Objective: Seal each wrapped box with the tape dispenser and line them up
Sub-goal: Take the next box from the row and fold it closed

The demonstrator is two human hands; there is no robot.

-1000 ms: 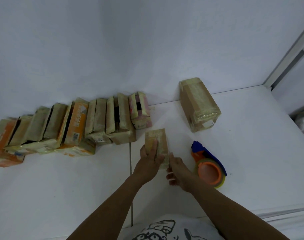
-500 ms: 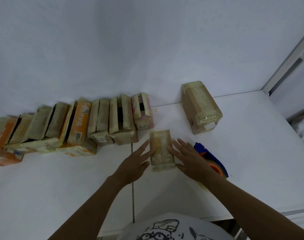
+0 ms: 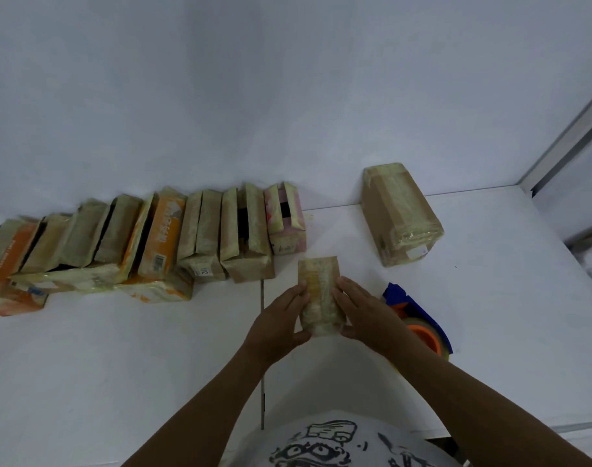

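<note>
Beside the tape dispenser [image 3: 419,318], left hand [image 3: 281,323] and right hand [image 3: 365,318] clasp the small box [image 3: 319,294] between them; slid carelessly, it could knock the leaning row [image 3: 247,237] askew

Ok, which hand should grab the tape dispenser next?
Right, probably: the tape dispenser lies just beside the right hand, while the left hand sits across the small box and could steady it.
</note>
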